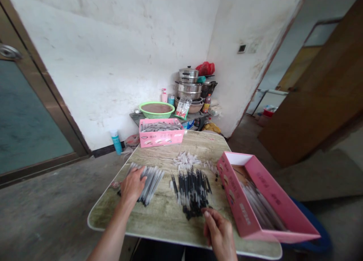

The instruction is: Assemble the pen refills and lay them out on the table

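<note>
My left hand (134, 185) lies over a row of pale, see-through pen barrels (153, 183) on the left of the table, its fingers stretched over them. Dark ends show along the row's near side. In the middle is a pile of slim pen pieces (195, 187), black at the far half, clear lower down, with black near ends. At the near edge of that pile my right hand (217, 230) is closed in a pinch, thumb and forefinger together at a small dark bit. What it is, I cannot make out. Small whitish pieces (185, 159) are heaped beyond the pile.
A pink box (161, 137) full of grey-white pen pieces stands at the table's (159, 227) far left. Another, larger pink box (241, 208) holding long clear pieces is on the right. Behind are a green basin (157, 109), stacked steel pots (189, 83) and bottles by the wall.
</note>
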`<state>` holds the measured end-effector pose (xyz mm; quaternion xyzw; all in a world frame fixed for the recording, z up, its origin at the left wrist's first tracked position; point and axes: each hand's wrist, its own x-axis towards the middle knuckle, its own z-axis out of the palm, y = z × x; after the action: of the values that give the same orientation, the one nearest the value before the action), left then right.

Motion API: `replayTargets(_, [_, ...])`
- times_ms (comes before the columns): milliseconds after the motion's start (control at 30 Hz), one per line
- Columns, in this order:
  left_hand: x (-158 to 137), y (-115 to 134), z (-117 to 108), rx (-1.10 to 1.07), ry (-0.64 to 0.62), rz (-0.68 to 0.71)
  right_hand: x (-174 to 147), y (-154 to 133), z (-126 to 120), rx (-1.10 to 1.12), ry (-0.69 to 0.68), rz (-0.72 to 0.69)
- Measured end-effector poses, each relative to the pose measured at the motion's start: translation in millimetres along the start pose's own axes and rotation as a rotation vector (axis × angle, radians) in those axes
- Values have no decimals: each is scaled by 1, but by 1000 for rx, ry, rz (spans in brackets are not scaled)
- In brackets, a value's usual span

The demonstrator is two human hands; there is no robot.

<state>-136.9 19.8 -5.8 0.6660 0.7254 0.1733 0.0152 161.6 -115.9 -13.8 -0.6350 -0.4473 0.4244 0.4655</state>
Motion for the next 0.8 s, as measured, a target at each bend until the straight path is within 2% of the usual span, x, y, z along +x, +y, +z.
replayTargets(167, [-1,11,-2,5,42,42,2,-4,-10,-45,49,-62])
replayTargets(333, [-2,26,0,-143,87,111,-3,-26,-28,-178,65,-158])
replayTargets(400, [-5,35,2,-232,91,157,-5,-45,-48,-291,125,-220])
replayTargets(467, [-10,44,4,-312,87,205,2,-63,-79,-420,226,-281])
replayTargets(567, [-21,58,10,-410,43,243,30,-74,-134,-697,352,-299])
replayTargets(667, [-31,68,20,-482,-10,240,69,-61,-174,-1046,182,-207])
replayTargets(733, [-36,72,28,-528,-31,244,88,-45,-185,-1206,-18,-144])
replayTargets(800, [-39,76,34,-563,-56,251,97,-31,-186,-1274,-161,-115])
